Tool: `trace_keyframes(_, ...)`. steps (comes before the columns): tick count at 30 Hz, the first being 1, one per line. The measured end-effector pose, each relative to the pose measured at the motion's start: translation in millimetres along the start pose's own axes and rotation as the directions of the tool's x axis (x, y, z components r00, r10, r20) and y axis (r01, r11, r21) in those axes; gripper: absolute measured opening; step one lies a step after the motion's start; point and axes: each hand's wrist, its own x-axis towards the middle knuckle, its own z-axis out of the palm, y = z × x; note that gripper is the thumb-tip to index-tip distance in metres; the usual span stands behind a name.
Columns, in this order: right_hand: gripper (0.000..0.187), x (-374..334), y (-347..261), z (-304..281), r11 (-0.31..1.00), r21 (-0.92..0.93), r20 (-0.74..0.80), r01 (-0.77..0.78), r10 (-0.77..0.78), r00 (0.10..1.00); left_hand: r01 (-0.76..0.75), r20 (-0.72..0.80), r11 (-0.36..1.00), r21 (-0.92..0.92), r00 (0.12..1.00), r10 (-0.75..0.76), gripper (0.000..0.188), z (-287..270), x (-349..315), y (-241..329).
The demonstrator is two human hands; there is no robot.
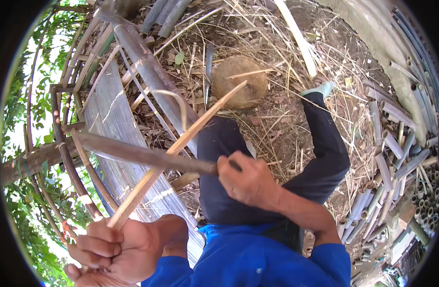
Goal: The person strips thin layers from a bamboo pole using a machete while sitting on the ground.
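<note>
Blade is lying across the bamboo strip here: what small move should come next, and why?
Probably draw the long blade along the bamboo strip, away from the left hand: the right hand has its edge across the strip, which the left hand grips at its lower end.

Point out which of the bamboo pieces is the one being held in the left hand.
It is the pale, thin bamboo strip, gripped at its lower end by the left hand and slanting up to the right. The other bamboo pieces lie loose on the ground or stacked at right.

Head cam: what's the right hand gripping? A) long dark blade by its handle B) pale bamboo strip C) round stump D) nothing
A. The right hand is closed on the handle of the long dark blade, which crosses the pale bamboo strip held by the left hand.
</note>
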Motion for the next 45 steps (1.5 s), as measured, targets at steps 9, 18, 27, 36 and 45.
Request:
trace_keyframes(9,0.013,0,67,21,0.989,-0.132,0.026,-0.071,0.075,0.997,-0.107,-0.022,0.992,0.065,0.994,0.109,0.026,-8,13,-16)
trace_keyframes(18,0.020,-12,147,51,0.937,-0.269,-0.015,-0.224,0.228,0.974,-0.074,-0.006,0.992,0.103,0.997,0.075,0.021,-23,26,-16)
trace_keyframes(27,0.026,-101,285,37,0.700,-0.388,0.019,-0.600,0.657,0.753,-0.074,-0.018,0.988,0.138,0.997,0.078,0.021,-17,35,-23)
trace_keyframes(36,0.036,-80,231,46,0.726,-0.353,0.070,-0.591,0.650,0.757,-0.120,-0.072,0.978,0.170,0.988,0.134,0.023,-3,29,-28)
trace_keyframes(45,0.031,-54,178,46,0.903,-0.179,0.045,-0.390,0.403,0.914,-0.041,0.037,0.999,0.027,0.999,0.040,0.021,-15,36,-23)
